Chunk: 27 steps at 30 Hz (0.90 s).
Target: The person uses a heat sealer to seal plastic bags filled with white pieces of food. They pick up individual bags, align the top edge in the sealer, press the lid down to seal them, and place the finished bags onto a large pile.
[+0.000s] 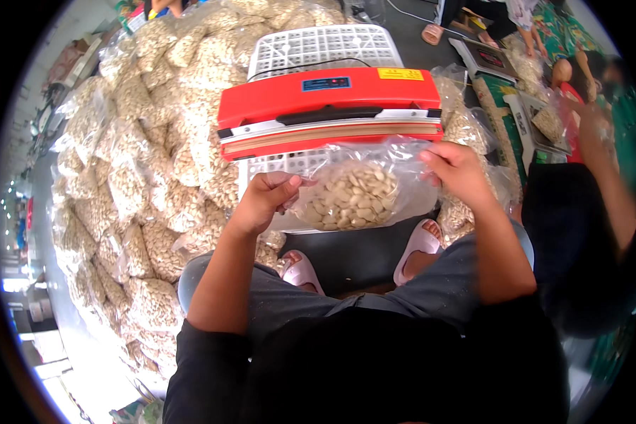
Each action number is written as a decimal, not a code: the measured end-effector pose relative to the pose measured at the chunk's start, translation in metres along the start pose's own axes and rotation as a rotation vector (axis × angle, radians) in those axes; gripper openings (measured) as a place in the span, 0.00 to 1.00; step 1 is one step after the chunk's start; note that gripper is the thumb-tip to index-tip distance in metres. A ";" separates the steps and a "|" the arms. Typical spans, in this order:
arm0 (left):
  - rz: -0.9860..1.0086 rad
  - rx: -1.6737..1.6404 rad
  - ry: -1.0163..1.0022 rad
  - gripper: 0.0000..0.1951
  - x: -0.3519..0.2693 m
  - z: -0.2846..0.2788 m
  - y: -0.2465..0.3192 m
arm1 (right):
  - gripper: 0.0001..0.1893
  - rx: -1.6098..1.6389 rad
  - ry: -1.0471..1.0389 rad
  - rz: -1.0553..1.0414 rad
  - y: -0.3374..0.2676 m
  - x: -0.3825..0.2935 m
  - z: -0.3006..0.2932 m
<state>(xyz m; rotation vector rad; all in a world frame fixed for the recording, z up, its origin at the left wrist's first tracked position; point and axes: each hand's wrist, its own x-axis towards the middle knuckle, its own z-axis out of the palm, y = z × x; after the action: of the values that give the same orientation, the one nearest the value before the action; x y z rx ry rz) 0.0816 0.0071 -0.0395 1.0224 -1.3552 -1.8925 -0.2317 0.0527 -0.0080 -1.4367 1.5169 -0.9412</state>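
Note:
Between my two hands is a clear plastic bag (352, 196), its lower part filled with pale, flat beans or seeds. My left hand (267, 199) pinches the bag's left side between thumb and fingers. At the upper right corner, my right hand (458, 172) grips the plastic. The bag's upper edge lies close to the front of a red bag-sealing machine (275, 100) with a black handle; I cannot tell whether the edge is inside the slot. Beneath the machine and the bag is an upturned white plastic crate (275, 47).
Many filled clear bags (138, 180) are heaped on my left, and more bags (458, 127) lie right of the machine. Beside me at right, a person's arm (609, 159) reaches over a weighing scale (535, 127) with a bag on it. Another scale (485, 58) stands farther back. A black cord (318, 64) crosses the crate.

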 end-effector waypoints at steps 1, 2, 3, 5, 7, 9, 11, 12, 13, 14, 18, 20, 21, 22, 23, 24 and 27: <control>0.046 0.037 -0.004 0.14 -0.006 0.002 0.006 | 0.08 -0.071 -0.017 -0.031 -0.006 -0.006 -0.007; 0.128 0.101 0.001 0.14 -0.013 0.003 0.015 | 0.08 -0.061 -0.025 -0.047 -0.013 -0.011 -0.010; 0.141 0.111 0.006 0.14 -0.017 0.008 0.028 | 0.08 -0.051 -0.034 -0.051 -0.020 -0.017 -0.015; 0.134 0.173 -0.012 0.13 -0.022 0.018 0.057 | 0.07 -0.038 -0.031 -0.071 -0.033 -0.021 -0.023; 0.138 0.081 0.070 0.12 -0.010 0.022 0.089 | 0.06 0.041 0.034 -0.152 -0.043 -0.018 -0.032; 0.081 -0.012 0.136 0.09 0.016 0.025 0.146 | 0.06 0.134 0.088 -0.193 -0.049 -0.015 -0.044; 0.102 0.039 0.064 0.07 0.059 -0.009 0.194 | 0.07 0.297 0.188 -0.192 -0.059 -0.009 -0.051; 0.179 0.108 0.115 0.07 0.080 -0.025 0.226 | 0.09 0.314 0.160 -0.195 -0.063 -0.007 -0.055; 0.188 0.059 0.239 0.06 0.104 -0.048 0.259 | 0.09 0.310 0.177 -0.188 -0.062 -0.002 -0.053; 0.393 0.055 0.287 0.05 0.127 -0.074 0.290 | 0.09 0.342 0.128 -0.184 -0.062 0.001 -0.052; 0.561 1.250 1.042 0.19 0.172 -0.227 0.385 | 0.08 0.298 0.040 -0.159 -0.059 0.003 -0.057; 0.672 0.254 0.341 0.17 0.181 -0.351 0.398 | 0.09 0.236 -0.094 -0.219 -0.064 0.001 -0.062; 0.574 -0.125 0.163 0.17 0.158 -0.399 0.423 | 0.09 0.277 -0.105 -0.231 -0.061 0.001 -0.069; 0.542 0.011 0.291 0.19 0.188 -0.399 0.377 | 0.09 0.150 -0.108 -0.246 -0.057 0.002 -0.077; 0.515 0.150 0.419 0.22 0.198 -0.394 0.331 | 0.09 0.018 -0.123 -0.260 -0.056 0.000 -0.083; 0.401 -0.127 0.575 0.24 0.232 -0.336 0.276 | 0.10 0.049 -0.020 -0.117 -0.050 -0.003 -0.092; 0.297 -0.184 0.560 0.27 0.204 -0.255 0.198 | 0.09 -0.077 0.186 -0.055 -0.021 0.001 -0.134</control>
<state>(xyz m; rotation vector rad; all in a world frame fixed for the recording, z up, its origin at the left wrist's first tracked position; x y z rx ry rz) 0.1954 -0.3456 0.0509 1.0808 -0.9259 -1.3460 -0.3475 0.0481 0.0620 -1.4854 1.6714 -1.0852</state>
